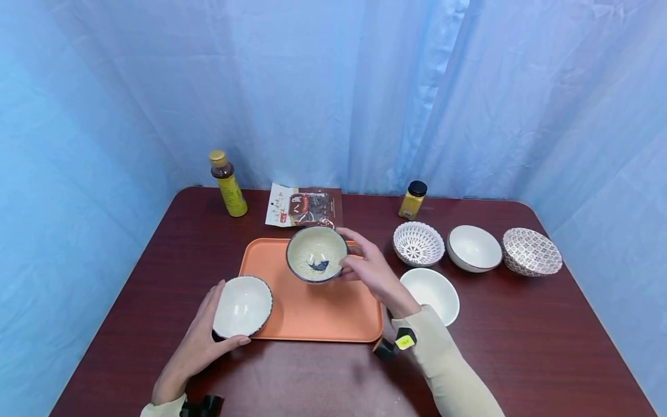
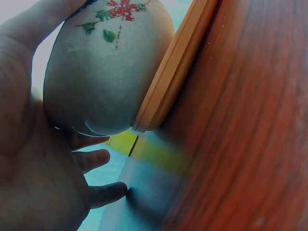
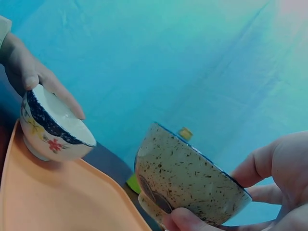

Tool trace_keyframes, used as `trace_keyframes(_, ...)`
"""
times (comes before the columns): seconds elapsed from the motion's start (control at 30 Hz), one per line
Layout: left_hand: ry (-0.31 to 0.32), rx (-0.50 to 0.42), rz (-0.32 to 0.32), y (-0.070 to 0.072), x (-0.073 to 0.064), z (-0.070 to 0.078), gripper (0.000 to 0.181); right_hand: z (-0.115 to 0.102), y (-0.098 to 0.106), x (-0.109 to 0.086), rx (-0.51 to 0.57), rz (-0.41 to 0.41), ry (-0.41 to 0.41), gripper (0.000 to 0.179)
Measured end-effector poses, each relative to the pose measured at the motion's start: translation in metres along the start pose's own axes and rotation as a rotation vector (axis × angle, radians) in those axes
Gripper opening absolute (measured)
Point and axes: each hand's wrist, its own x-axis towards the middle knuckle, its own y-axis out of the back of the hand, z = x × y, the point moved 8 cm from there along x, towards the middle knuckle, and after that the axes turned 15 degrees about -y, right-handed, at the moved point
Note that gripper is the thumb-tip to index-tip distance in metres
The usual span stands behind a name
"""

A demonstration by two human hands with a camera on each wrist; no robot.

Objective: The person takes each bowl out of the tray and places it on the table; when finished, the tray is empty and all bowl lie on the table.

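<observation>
My left hand [image 1: 200, 339] spans a white bowl [image 1: 243, 307], thumb and fingers at its sides. This bowl sits at the left end of an orange tray [image 1: 312, 324]. Red and yellow flowers and a dark blue rim band mark its outside in the right wrist view. My right hand [image 1: 370, 269] pinches the right side of a speckled cream bowl [image 1: 307, 249] between thumb and fingers. A blue fish is painted inside it, and its rim is blue. In the right wrist view, this speckled bowl [image 3: 187, 178] is tilted and held up near the tray's edge.
Behind the tray lie a packet of dried spice [image 1: 312, 208], a yellow-labelled bottle [image 1: 229, 185] and a black-capped jar [image 1: 413, 200]. To the right stand a ribbed patterned bowl [image 1: 418, 243], two white bowls [image 1: 474, 248] and a brown-patterned bowl [image 1: 531, 252]. Blue curtains surround the table.
</observation>
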Motion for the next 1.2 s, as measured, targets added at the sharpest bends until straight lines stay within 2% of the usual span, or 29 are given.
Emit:
trace_keyframes(0.4,0.009,-0.005,-0.002,-0.001,0.000,-0.001,0.123,0.003,0.052,-0.024,0.014,0.020,0.024,0.071)
trace_keyframes(0.8,0.001,-0.003,0.005,0.000,-0.001,-0.001,0.123,0.014,0.089,-0.048,-0.003,0.069,-0.009,0.069)
trace_keyframes(1.03,-0.003,-0.008,0.001,0.000,0.000,0.000,0.123,0.016,0.114,-0.070,-0.003,0.092,0.019,0.067)
trace_keyframes(1.2,0.003,-0.006,-0.004,0.000,0.000,0.002,0.122,0.022,0.135,-0.084,0.053,0.094,0.045,0.066)
